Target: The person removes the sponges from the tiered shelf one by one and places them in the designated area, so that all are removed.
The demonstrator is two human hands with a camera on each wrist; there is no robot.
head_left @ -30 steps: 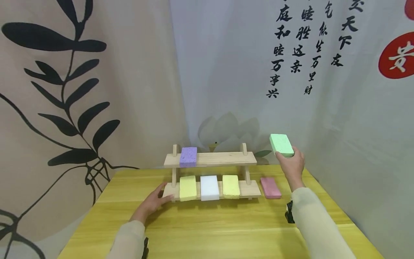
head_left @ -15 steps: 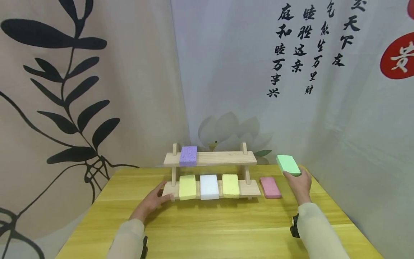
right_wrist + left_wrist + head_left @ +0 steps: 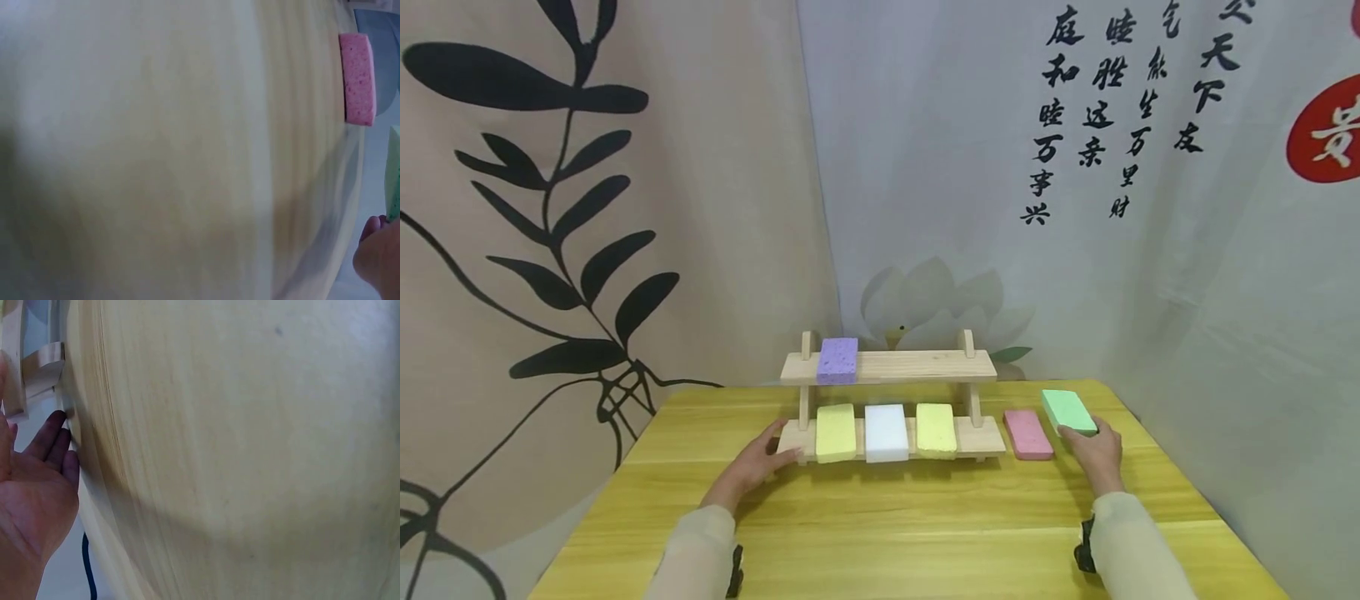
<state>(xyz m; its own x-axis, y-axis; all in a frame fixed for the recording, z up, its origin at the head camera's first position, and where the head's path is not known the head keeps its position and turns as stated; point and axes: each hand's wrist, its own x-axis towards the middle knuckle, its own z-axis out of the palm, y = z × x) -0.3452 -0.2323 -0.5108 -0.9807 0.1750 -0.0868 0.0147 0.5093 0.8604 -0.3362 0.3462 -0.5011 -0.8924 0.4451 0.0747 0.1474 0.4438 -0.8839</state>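
In the head view my right hand point(image 3: 1097, 457) pinches the near end of a green sponge point(image 3: 1067, 411), just right of a pink sponge point(image 3: 1028, 435) lying on the table. The right wrist view catches the green sponge point(image 3: 393, 172) and part of the hand point(image 3: 380, 256) at its right edge. My left hand point(image 3: 751, 468) rests at the left end of the wooden rack's lower shelf point(image 3: 979, 435), thumb along its front; in the left wrist view that hand's point(image 3: 40, 487) fingers are extended. The lower shelf bears a yellow point(image 3: 836, 433), a white point(image 3: 886, 432) and another yellow sponge point(image 3: 936, 431).
A purple sponge point(image 3: 837, 361) stands at the left of the upper shelf point(image 3: 917, 367). Behind the wooden table point(image 3: 880, 533) hangs a curtain point(image 3: 955, 167) with leaf prints and writing. The table's right edge runs beyond my right hand.
My right hand has lowered the green sponge from above the table's back right to beside the pink sponge. The left hand has stayed at the rack.
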